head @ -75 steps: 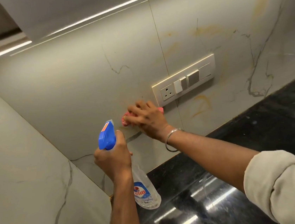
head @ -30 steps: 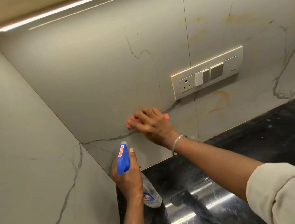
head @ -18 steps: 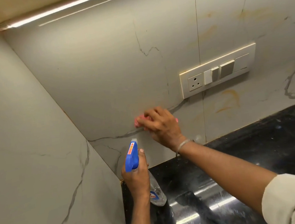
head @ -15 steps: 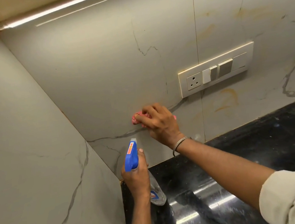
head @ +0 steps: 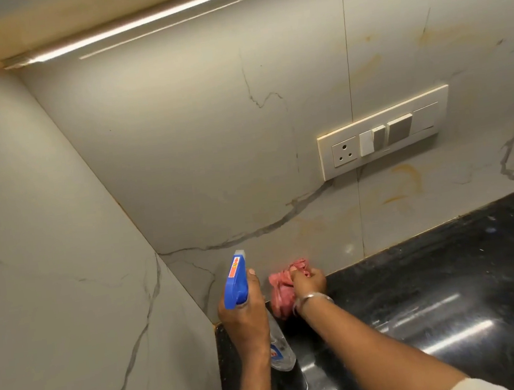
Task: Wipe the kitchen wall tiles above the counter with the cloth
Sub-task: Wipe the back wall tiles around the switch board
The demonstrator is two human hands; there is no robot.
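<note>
My right hand (head: pixel 309 281) grips a bunched pink cloth (head: pixel 281 290) low down, where the grey marble-look wall tiles (head: pixel 198 143) meet the black counter (head: pixel 436 286). Part of the cloth hangs below my wrist. My left hand (head: pixel 243 316) holds a clear spray bottle with a blue trigger head (head: pixel 235 285), upright, just left of the cloth and near the corner of the two walls.
A cream switch plate with a socket (head: pixel 383 134) is fixed on the back wall, to the right and above my hands. Orange stains (head: pixel 406 182) mark the tile below it. A side wall (head: pixel 49 266) closes the left. A light strip (head: pixel 164 13) runs overhead.
My right hand has slid the cloth down the wall from the grey vein to the counter edge and bunched it up. The left hand keeps the bottle in much the same place.
</note>
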